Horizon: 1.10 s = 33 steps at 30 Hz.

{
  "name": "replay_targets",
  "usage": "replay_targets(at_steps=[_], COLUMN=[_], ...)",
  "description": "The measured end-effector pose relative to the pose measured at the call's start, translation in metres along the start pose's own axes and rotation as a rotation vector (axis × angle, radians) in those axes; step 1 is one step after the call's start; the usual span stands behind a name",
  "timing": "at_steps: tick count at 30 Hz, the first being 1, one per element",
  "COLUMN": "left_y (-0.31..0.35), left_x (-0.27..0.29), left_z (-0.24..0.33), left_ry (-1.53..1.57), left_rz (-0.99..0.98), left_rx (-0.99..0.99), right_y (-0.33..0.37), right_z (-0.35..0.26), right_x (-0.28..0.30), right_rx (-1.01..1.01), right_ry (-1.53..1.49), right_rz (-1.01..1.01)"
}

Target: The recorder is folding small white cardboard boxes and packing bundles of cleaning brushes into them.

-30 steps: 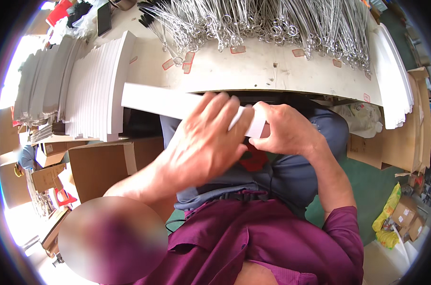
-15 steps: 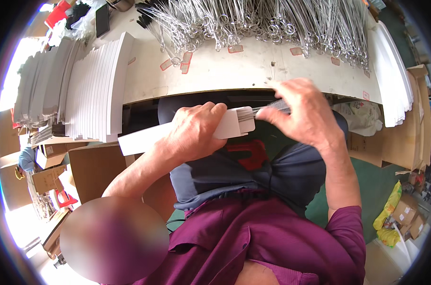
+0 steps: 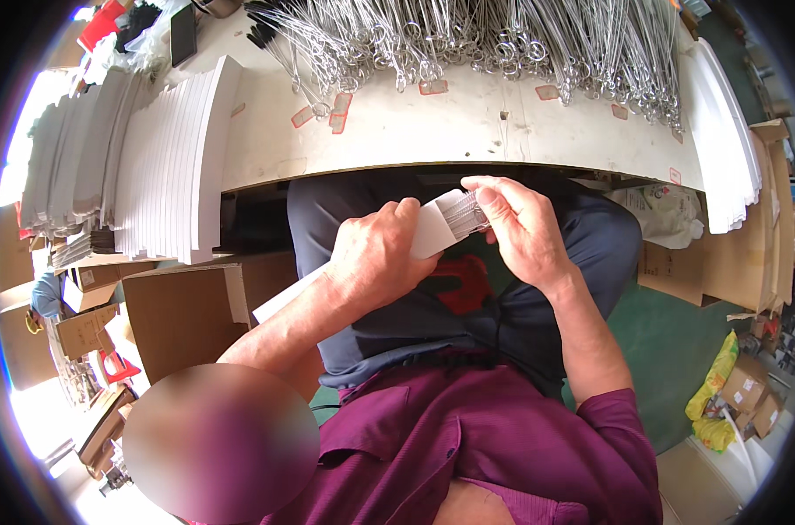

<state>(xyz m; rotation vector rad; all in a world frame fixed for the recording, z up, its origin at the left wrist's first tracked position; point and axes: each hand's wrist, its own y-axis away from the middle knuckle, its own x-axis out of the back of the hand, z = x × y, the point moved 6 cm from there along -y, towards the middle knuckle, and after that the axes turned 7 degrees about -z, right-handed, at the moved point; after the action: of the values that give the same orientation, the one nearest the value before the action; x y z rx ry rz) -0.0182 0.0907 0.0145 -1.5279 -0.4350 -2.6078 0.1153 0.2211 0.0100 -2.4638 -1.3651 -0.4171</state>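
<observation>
My left hand (image 3: 376, 254) is wrapped around a long narrow white cardboard box (image 3: 433, 231), held at a slant over my lap. A bundle of thin metal wire brushes (image 3: 461, 213) sticks out of the box's upper right end. The thumb and fingers of my right hand (image 3: 531, 234) close around the protruding wire ends. The brushes' other ends are hidden inside the box. On the table beyond lies a wide pile of similar wire brushes (image 3: 511, 48), their looped ends toward me and some black bristles showing at its left.
Flat white boxes (image 3: 174, 166) stand in a row at the table's left, with more white boxes (image 3: 721, 140) at its right. A phone (image 3: 183, 36) lies at the far left. Cardboard cartons (image 3: 183, 306) stand below. A red object (image 3: 463, 287) shows between my legs.
My right hand has moved left and down, onto the wire ends at the box opening. The box has tilted more steeply, its open end higher and its lower end nearer me.
</observation>
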Motion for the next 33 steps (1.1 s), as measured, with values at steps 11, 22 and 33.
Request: replay_targets(at_steps=[11,22,33], left_y=[0.001,-0.001,-0.001], left_x=[-0.01,-0.017,-0.022], left_z=[-0.005,-0.007,-0.004], left_ry=[0.038,0.07,0.089], left_rz=[-0.057,-0.051,-0.024], left_rx=[0.085,0.119,0.106], right_y=[0.015,0.017,0.017], right_z=[0.012,-0.015,0.005], right_x=[0.003,-0.01,-0.02], right_rx=[-0.076,0.309,0.159], right_ry=[-0.175,0.337,0.077], right_rz=[0.182,0.216,0.187])
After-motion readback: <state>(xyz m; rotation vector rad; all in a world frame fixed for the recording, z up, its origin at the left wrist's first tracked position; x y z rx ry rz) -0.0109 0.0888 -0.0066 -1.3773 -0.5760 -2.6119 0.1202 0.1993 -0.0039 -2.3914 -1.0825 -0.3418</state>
